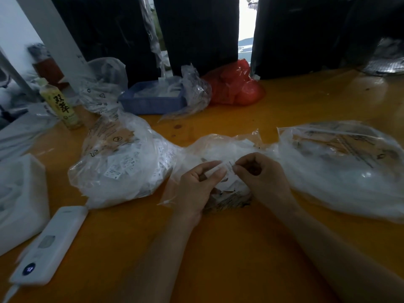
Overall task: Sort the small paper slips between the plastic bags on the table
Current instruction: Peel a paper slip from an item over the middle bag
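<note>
The right hand has its fingers curled and pinches one small paper slip at its edge, above the middle bag. The left hand lies beside it with fingers nearly straight, the tips touching the same slip. Under both hands a heap of slips sits on the crumpled plastic. A fuller bag of printed slips lies to the left, and another clear bag to the right, all on the orange table. A white power bank rests near the left edge.
</note>
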Action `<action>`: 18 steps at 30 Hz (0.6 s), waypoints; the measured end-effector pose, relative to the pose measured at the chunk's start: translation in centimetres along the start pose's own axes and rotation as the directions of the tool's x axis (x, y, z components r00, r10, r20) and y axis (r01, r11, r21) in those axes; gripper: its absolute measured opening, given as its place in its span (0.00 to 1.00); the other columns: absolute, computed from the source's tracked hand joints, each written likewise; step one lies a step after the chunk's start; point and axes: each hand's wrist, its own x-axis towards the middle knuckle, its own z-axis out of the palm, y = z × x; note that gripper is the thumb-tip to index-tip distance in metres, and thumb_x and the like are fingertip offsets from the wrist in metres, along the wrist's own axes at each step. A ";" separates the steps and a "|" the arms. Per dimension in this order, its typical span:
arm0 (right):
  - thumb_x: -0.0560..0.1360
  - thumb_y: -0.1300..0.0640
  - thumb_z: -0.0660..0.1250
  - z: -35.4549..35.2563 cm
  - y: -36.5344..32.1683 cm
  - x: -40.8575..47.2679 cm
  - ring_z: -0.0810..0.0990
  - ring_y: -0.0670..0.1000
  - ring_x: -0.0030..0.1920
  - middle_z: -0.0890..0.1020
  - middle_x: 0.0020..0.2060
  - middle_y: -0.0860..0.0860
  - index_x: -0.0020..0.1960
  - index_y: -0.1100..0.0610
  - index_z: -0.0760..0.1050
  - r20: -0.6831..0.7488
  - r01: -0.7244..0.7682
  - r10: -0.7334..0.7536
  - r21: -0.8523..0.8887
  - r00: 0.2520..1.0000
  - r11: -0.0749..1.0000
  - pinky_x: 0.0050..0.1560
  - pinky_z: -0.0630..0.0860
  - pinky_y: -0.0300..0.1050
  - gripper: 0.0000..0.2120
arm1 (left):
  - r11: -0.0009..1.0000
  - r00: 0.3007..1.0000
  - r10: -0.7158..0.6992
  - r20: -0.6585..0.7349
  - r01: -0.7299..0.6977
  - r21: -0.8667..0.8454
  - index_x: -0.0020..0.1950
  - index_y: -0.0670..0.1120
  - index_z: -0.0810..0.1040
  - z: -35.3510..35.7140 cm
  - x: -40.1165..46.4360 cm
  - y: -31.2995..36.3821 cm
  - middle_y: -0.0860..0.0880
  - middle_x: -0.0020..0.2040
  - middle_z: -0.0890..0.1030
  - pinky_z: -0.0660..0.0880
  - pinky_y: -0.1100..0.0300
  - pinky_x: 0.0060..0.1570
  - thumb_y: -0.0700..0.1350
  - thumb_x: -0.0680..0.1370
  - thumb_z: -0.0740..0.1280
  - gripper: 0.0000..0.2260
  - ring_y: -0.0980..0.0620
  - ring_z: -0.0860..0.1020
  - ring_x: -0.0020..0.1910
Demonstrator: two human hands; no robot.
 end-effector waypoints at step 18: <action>0.81 0.54 0.66 -10.7 1.9 2.9 0.78 0.63 0.59 0.79 0.60 0.61 0.63 0.59 0.78 -0.211 -0.332 0.305 -0.839 0.929 0.431 0.58 0.78 0.57 0.13 | 0.619 0.478 0.711 -0.515 -0.080 0.781 0.63 0.41 0.83 -12.5 1.9 3.6 0.39 0.63 0.83 0.74 0.60 0.58 0.40 0.81 0.67 0.12 0.46 0.81 0.61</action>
